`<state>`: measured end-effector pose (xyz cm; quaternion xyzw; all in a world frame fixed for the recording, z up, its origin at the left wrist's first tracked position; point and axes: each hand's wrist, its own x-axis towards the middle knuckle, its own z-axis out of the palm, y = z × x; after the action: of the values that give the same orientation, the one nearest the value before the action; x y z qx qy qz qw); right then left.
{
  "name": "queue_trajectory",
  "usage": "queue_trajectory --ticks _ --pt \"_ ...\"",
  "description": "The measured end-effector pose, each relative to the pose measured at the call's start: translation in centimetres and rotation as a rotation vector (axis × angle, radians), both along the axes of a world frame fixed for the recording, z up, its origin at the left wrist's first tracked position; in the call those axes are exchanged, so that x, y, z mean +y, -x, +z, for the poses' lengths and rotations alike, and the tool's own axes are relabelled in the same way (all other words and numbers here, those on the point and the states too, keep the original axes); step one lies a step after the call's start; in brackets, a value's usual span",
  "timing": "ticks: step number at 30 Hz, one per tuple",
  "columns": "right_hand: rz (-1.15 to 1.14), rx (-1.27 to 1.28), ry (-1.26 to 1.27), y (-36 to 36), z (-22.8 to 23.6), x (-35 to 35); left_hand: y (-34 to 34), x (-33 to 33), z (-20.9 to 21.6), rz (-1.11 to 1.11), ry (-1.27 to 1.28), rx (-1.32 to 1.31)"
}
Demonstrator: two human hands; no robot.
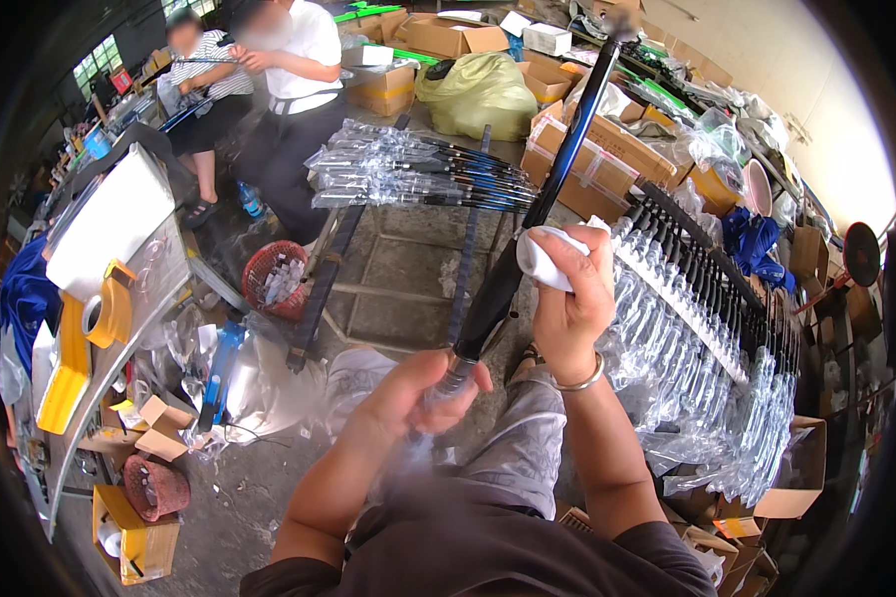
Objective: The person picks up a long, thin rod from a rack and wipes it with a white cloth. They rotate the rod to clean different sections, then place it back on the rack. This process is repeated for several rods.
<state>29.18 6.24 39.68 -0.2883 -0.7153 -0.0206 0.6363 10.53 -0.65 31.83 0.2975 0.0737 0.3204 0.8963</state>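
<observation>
At centre frame, my left hand's fingers gripped a black rod low down while my right hand clutched a white wad beside it.

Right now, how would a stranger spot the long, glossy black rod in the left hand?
Find the low, rectangular metal frame near the centre. Nearer, the left hand grips a long, glossy black rod slanting up past a white wad in the right hand. Unlike the dark, partly plastic-wrapped rods bundled on the frame and racked at right, it is held singly.
</observation>
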Motion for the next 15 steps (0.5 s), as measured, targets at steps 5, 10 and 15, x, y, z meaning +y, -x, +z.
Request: queue_trajectory --ticks 5,10,15 --pt "0.118 -0.182 0.062 0.5 -4.2 -3.5 -0.8 0.3 0.7 0.16 -0.022 0.107" --pt "-0.025 -0.203 0.068 -0.8 0.2 -0.8 -0.9 -0.5 1.2 0.323 -0.133 0.279" --pt "0.02 -0.369 -0.064 -0.8 -3.3 -2.1 -2.4 0.0 2.4 0.469 -0.196 0.403"
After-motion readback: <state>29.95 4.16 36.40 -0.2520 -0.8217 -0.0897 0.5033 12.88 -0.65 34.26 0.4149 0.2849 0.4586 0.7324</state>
